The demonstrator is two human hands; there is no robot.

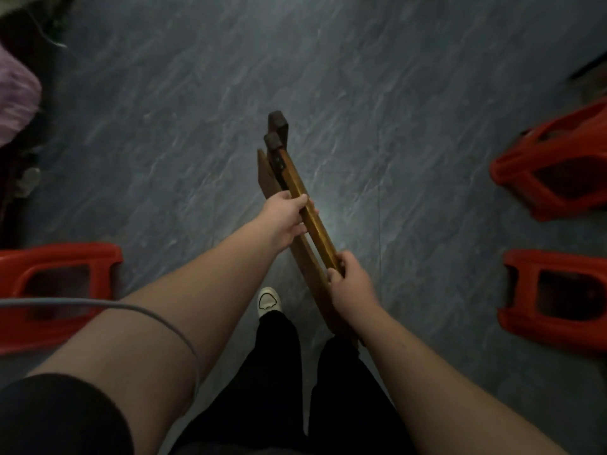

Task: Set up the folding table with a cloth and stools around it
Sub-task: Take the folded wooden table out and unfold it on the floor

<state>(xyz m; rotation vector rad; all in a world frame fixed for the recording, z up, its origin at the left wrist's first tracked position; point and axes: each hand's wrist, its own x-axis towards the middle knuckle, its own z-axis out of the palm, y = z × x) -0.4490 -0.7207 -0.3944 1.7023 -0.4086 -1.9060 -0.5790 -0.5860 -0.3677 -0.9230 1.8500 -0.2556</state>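
Observation:
I look straight down at a folded wooden table (297, 178) held edge-on above the grey floor, its brown legs with dark rubber feet pointing away from me. My left hand (286, 218) grips the folded legs near the middle. My right hand (349, 284) grips the nearer end of the same frame. Three red plastic stools stand on the floor: one at the left (62, 257), one at the upper right (555, 165) and one at the lower right (551, 297). No cloth is in view.
Grey marbled floor (230, 110) spreads ahead of me. My black trousers and a white shoe (269, 302) are below the table. A pink cloth-like bundle (16, 96) and dark clutter sit at the far left edge. A grey cable (131, 310) crosses my left arm.

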